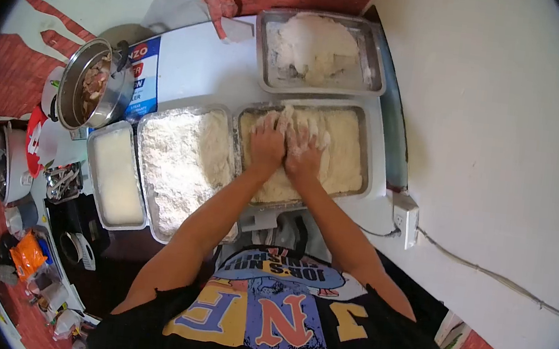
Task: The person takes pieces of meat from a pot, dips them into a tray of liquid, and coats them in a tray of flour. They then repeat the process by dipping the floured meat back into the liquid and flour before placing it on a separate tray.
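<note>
Side by side, my left hand (267, 147) and my right hand (303, 156) lie on the pale yellow crumb-like coating (344, 147) in a metal tray (370, 133). Their fingers are stretched out and dusted with white powder. Whitish, floury lumps show around the fingertips, and what lies under the palms is hidden. Left of this stands a tray of white flour (175, 156), with a smoother yellowish patch along its right side. Behind, another metal tray (263, 79) holds a heap of pale powder (319, 41).
A container of pale liquid (117, 173) stands left of the flour. Beyond it is a steel pot (120, 91) with meat-like pieces, beside a blue-and-white printed panel (143, 76). A wall outlet (404, 220) with a cord is at the right. Cutlery (63, 181) sits far left.
</note>
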Available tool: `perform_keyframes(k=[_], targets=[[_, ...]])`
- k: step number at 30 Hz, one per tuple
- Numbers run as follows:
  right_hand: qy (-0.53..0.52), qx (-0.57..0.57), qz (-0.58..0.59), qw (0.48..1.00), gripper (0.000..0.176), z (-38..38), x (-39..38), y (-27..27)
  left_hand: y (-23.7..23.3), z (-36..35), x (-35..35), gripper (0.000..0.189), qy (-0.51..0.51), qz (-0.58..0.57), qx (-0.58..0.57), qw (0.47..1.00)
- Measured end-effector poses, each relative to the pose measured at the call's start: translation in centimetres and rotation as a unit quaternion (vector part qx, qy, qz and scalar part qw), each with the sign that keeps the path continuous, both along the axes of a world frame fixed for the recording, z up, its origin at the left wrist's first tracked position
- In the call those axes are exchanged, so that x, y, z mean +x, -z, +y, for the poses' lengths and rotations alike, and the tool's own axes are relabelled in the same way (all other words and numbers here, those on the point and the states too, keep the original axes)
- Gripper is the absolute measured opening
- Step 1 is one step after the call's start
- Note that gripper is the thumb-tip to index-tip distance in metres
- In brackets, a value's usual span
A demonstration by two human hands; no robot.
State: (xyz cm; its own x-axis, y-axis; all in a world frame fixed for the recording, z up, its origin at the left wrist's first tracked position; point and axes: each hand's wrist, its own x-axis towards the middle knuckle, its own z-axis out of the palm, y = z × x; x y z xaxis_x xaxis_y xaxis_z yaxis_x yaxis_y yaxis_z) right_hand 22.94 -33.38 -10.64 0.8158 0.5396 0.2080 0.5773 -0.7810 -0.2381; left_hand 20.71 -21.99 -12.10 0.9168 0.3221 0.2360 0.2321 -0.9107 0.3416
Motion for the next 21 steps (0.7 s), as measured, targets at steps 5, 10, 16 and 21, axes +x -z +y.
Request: perform_keyframes(k=[5, 10, 16, 21], targets=[[-0.031, 0.009, 0.024, 0.999, 0.053, -0.5, 0.4, 0.9, 0.7, -0.6, -0.8, 0.047, -0.013, -0.04, -0.006, 0.999], [-0.133, 0.13, 0.062, 0.981, 0.056, -2.6, 3.5, 1.7, 0.3, -1.3, -1.5, 0.047, 0.008, 0.009, 0.012, 1.0], [-0.179, 0.107, 0.021, 0.978, 0.055, -2.6, 4.5, 2.4, -0.2, -2.4, -1.0, 0.044, -0.061, -0.037, 0.042, 0.997], [-0.165, 0.105, 0.059, 0.979, 0.054, -2.6, 4.7, 1.6, 1.6, -4.3, -0.1, 0.042, -0.148, -0.028, 0.008, 0.989]])
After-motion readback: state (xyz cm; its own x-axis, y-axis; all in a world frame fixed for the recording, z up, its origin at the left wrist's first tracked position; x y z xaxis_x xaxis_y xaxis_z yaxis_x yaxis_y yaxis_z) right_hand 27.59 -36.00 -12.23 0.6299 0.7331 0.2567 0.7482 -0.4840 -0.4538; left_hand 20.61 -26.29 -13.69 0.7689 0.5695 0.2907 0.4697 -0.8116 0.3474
